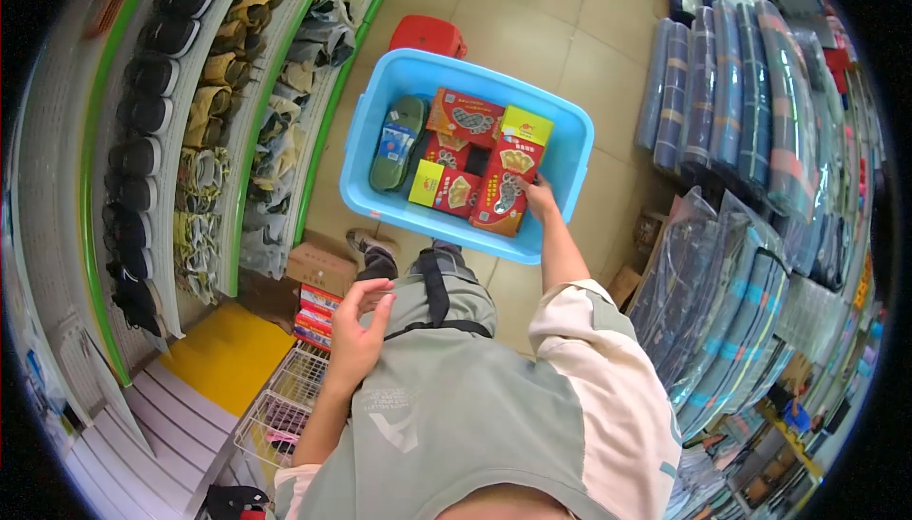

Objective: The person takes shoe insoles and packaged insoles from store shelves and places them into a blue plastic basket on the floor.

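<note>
A light blue plastic tub sits on the floor before me. Inside it are several red cardboard boxes printed with foot-shaped pictures, some with yellow-green ends, and a dark green pair of slippers with a blue label. My right hand reaches into the tub and grips the edge of the long red box on the right side; its fingertips are partly hidden. In front of my waist, my left hand is raised and holds nothing, its fingers loosely bent and apart.
Shoe shelves with black, tan and grey shoes line the left. On the right stand wrapped folded textiles in plastic. A red container is behind the tub. Beside my legs are a cardboard box and a white wire basket.
</note>
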Demonstrator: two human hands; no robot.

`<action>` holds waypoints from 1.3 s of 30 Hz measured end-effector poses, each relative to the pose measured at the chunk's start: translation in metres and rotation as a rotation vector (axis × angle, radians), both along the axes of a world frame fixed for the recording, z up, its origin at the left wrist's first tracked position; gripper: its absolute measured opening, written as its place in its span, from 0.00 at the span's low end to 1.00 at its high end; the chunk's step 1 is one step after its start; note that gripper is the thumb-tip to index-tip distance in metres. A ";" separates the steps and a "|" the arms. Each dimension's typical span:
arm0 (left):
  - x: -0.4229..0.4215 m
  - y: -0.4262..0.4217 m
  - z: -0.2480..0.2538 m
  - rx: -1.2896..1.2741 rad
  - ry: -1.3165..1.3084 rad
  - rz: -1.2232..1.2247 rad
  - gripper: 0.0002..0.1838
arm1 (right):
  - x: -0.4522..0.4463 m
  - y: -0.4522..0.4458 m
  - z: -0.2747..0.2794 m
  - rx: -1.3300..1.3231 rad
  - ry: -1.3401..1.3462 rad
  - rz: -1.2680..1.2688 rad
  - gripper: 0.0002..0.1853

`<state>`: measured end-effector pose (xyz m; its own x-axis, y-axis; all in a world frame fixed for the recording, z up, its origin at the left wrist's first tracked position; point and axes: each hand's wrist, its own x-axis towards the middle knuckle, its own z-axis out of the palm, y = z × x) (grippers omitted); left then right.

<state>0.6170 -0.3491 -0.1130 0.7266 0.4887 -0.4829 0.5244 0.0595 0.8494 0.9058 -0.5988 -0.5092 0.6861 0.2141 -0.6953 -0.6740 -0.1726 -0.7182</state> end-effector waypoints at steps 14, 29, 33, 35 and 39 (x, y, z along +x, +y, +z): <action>-0.013 0.000 -0.005 -0.003 0.005 0.067 0.11 | 0.002 -0.004 -0.006 0.057 0.061 -0.129 0.34; -0.021 0.011 -0.011 -0.036 -0.014 0.015 0.12 | -0.004 -0.001 0.014 -0.431 -0.247 0.132 0.23; -0.032 0.024 -0.016 -0.021 -0.040 0.008 0.12 | -0.002 0.010 0.059 -0.729 -0.421 0.364 0.25; -0.037 0.034 -0.013 0.000 -0.061 0.018 0.12 | -0.003 0.017 0.075 -0.733 -0.414 0.345 0.24; -0.056 0.058 -0.017 0.041 -0.134 0.050 0.13 | 0.003 0.032 0.072 -0.808 -0.545 0.267 0.25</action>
<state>0.5610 -0.2909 -0.1304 0.7572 0.5438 -0.3619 0.4035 0.0463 0.9138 0.9088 -0.5671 -0.4368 0.9520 0.0112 -0.3059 -0.1566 -0.8408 -0.5182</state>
